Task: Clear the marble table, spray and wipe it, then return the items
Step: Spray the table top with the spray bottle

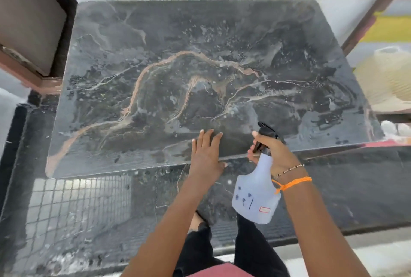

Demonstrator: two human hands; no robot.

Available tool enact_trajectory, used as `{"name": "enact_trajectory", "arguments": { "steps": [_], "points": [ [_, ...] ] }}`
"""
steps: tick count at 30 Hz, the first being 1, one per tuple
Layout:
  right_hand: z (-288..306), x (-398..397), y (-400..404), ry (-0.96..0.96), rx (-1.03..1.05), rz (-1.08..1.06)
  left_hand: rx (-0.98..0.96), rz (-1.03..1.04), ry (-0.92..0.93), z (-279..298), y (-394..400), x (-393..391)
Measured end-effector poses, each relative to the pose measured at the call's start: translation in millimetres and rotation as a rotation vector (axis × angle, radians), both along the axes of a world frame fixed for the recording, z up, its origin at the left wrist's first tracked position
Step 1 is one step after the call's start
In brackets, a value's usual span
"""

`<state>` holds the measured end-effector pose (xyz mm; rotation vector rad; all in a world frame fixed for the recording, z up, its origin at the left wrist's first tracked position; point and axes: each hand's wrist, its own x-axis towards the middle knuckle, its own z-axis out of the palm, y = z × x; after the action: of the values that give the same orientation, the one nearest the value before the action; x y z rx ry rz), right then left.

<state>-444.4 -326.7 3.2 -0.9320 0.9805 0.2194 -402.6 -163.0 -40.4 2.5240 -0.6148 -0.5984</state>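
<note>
**Already wet: the marble worktop under the spray**

Droplets speckled the dark marble worktop [155, 59], densest towards its far right. The left hand [205, 154] lay flat on the near edge, fingers spread, holding nothing. The right hand [274, 152] was wrapped round the neck of a pale spray bottle [255, 192], a finger on the trigger, the black nozzle aimed over the slab. A straw hat [391, 76] sat off to the right.

The dark, orange-veined marble worktop [200, 72] carries droplets only, so its far, left and middle stretches are open to passage. At the near edge, the left hand [205, 154] lies flat, and the right hand [274, 150] holds a pale translucent spray bottle with black trigger [255, 190] just beside it, blocking that strip.
</note>
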Motion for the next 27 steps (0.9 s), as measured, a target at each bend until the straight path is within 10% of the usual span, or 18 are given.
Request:
{"name": "enact_trajectory", "arguments": {
  "steps": [15,27],
  "points": [
    [-20,-98,-192,0.01,-0.066,-0.222,-0.059,-0.439,-0.058,9,-201,-43],
    [-30,-125,-270,-0.114,-0.137,-0.213,0.094,-0.318,-0.094,0,-293,-77]
  ]
}}
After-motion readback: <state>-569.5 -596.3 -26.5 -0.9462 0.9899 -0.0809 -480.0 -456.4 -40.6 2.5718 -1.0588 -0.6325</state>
